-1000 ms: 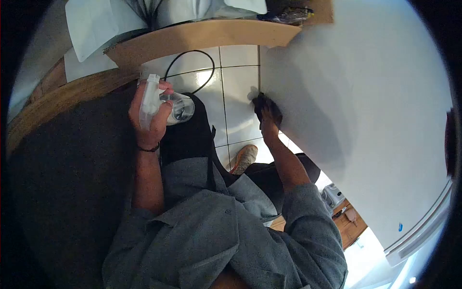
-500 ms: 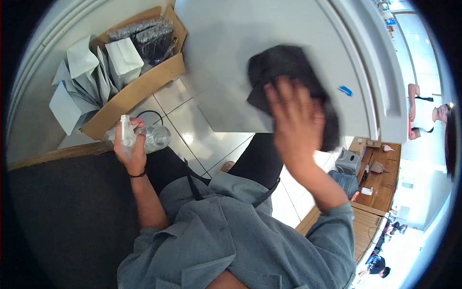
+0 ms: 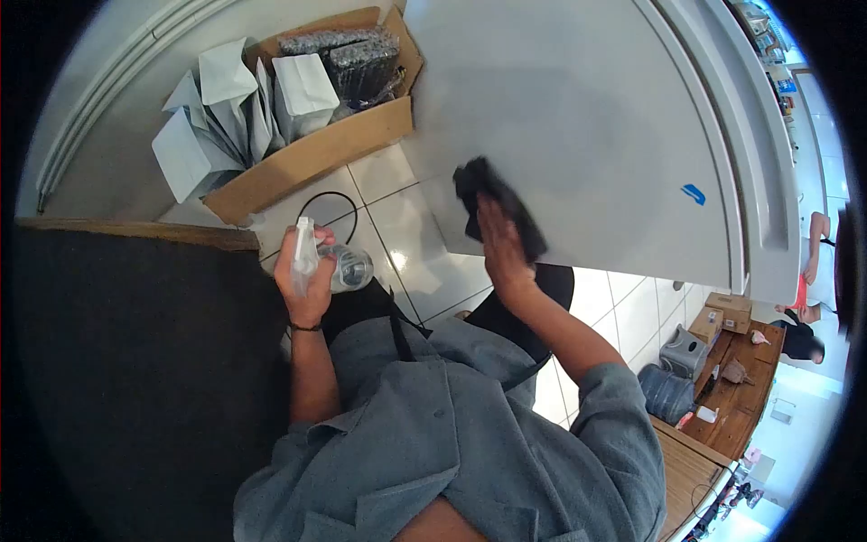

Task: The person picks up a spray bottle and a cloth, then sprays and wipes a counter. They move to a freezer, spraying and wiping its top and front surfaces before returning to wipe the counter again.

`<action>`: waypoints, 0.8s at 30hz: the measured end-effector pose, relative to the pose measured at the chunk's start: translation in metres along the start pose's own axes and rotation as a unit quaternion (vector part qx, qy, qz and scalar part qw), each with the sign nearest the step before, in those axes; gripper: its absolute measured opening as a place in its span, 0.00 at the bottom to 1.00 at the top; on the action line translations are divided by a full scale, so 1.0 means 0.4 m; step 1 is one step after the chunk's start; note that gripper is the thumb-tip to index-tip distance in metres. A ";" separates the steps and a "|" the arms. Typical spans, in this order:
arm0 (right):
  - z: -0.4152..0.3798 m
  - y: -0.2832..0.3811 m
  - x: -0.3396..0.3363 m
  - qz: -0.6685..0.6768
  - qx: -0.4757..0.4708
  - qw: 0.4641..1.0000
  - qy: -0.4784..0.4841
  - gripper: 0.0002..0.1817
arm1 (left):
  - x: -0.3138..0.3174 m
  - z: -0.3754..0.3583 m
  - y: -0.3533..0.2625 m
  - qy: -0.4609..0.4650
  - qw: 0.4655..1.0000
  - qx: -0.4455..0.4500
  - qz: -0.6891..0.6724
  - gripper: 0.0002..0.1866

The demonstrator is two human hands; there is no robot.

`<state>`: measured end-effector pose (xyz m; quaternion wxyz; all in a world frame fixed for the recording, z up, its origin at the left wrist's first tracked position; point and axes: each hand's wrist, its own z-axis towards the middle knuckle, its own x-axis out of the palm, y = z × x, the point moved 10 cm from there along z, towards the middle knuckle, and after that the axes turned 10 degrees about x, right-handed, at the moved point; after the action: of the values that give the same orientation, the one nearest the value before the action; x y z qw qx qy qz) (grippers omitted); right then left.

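Note:
My left hand is closed around a clear spray bottle with a white trigger head, held tilted above the floor. A dark cloth is bunched under my right hand, whose extended fingers press it against a large white panel that looks like the side of a refrigerator. The cloth lies near the panel's lower left edge. Farther right on the panel is a small blue mark.
An open cardboard box with white paper bags and bubble-wrapped items stands on the tiled floor. A dark-topped surface lies at left. A wooden table, a large water bottle and other people appear at right.
My right hand has swept the cloth down and left across the panel, and the cloth looks more bunched. My left hand keeps the spray bottle. The whole view has shifted somewhat.

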<state>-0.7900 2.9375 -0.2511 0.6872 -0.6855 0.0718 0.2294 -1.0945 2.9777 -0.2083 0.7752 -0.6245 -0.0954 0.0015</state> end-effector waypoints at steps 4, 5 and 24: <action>-0.064 0.310 0.160 -0.014 -0.131 0.989 0.064 0.36 | -0.050 0.016 -0.024 -0.010 1.000 0.026 0.014 0.16; -0.060 0.342 0.174 -0.023 -0.164 0.982 0.088 0.36 | -0.064 0.019 -0.030 -0.017 0.999 0.025 0.017 0.16; -0.015 -0.623 -0.301 0.206 0.183 0.940 -0.202 0.30 | 0.104 0.031 -0.182 0.032 0.994 0.101 -0.010 0.22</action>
<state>-0.7923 2.9168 0.0249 0.7386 -0.4574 0.1120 0.4824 -1.0641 2.9788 -0.1292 0.8370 -0.5416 -0.0765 -0.0164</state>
